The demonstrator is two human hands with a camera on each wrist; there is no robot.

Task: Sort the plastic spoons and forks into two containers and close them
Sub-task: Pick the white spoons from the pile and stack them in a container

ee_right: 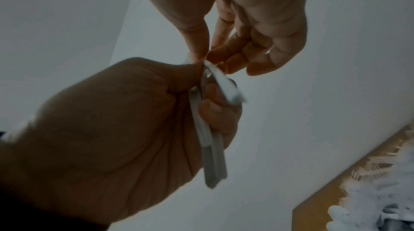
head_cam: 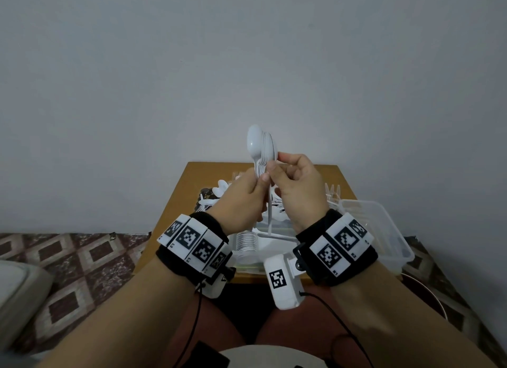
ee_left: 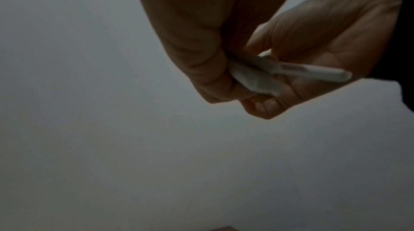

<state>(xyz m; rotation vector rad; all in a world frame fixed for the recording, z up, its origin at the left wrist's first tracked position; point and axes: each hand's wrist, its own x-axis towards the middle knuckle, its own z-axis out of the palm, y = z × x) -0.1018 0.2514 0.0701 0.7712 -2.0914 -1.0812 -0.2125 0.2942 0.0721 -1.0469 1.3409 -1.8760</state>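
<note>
A nested stack of white plastic spoons (head_cam: 260, 145) is held upright above the counter (head_cam: 175, 203), bowls up against the grey wall (head_cam: 247, 52). The handles are gripped by the left hand (head_cam: 241, 200), whose fingers are curled round them; from the right wrist view the handle ends (ee_right: 213, 167) are seen projecting below that fist. The right hand (head_cam: 297, 186) is closed in a pinch at the neck of the stack, just below the bowls, thumb and forefinger pressed against the plastic while the other fingers are loosely bent. On the counter below, a loose heap of white spoons and forks (head_cam: 216, 195) is spread, partly hidden by the hands. At the near edge a clear container (head_cam: 247, 258) is seen with a row of stacked cutlery (head_cam: 247, 241) in it, and a second clear container (head_cam: 384, 230) lies to the right of it. Marker-printed bands (head_cam: 197, 244) are worn on both wrists.
</note>
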